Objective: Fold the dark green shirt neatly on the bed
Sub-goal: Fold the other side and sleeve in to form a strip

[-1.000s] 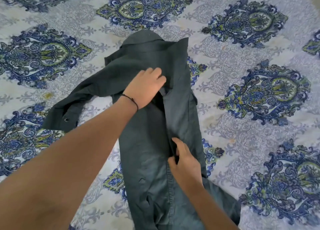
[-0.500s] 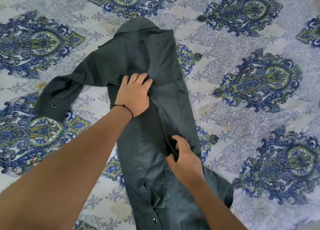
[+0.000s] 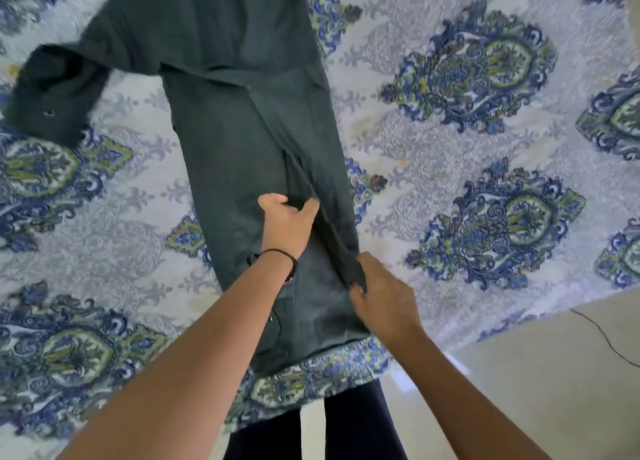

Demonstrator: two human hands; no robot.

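Both hands have slid down the dark green cotton shirt [image 3: 242,120] on the blue paisley-patterned bed [image 3: 467,182]: left hand [image 3: 289,222] fingers loosely curled, pressing the cloth; right hand [image 3: 384,302] fingers pinching the folded-in sleeve beside them. Right side is nearly tucked; far sleeve [image 3: 59,89] still sprawls

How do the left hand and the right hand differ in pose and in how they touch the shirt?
The left hand lies on the dark green shirt, farther up; the right hand is nearer the hem. The left presses with curled fingers; the right pinches a fold. Only the left wrist wears a black band. Both touch the shirt.
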